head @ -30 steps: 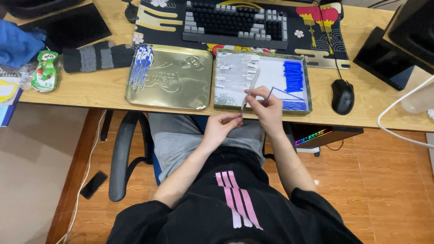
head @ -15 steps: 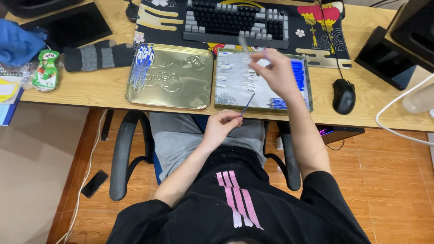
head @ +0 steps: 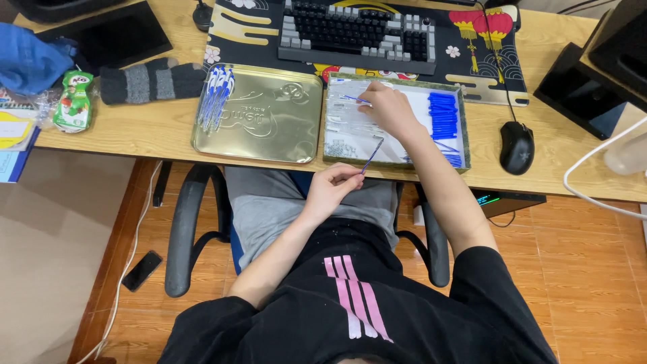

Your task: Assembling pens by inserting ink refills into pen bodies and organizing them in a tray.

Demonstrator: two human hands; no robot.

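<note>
My left hand (head: 330, 187) rests above my lap at the desk's front edge. It is pinched on a thin blue pen refill (head: 371, 156) that points up toward the tray. My right hand (head: 389, 111) reaches into the shallow green-rimmed tray (head: 464, 138), over its far left part. Its fingertips are closed on a thin clear pen barrel (head: 356, 100) with a blue streak in it. More clear barrels (head: 345, 128) lie in the tray's left half, and blue caps (head: 443, 113) are stacked in its right half.
A gold tin lid (head: 269, 121) left of the tray carries several blue pens (head: 217, 94). Behind are a keyboard (head: 364, 30) on a patterned mat, a mouse (head: 517, 147), grey gloves (head: 151, 81) and a drink carton (head: 74, 101). A phone (head: 141, 269) lies on the floor by the chair arm (head: 185, 229).
My right hand went from the tray's front edge up over its far side, then down to the far left among the clear barrels. My left hand stayed near my lap.
</note>
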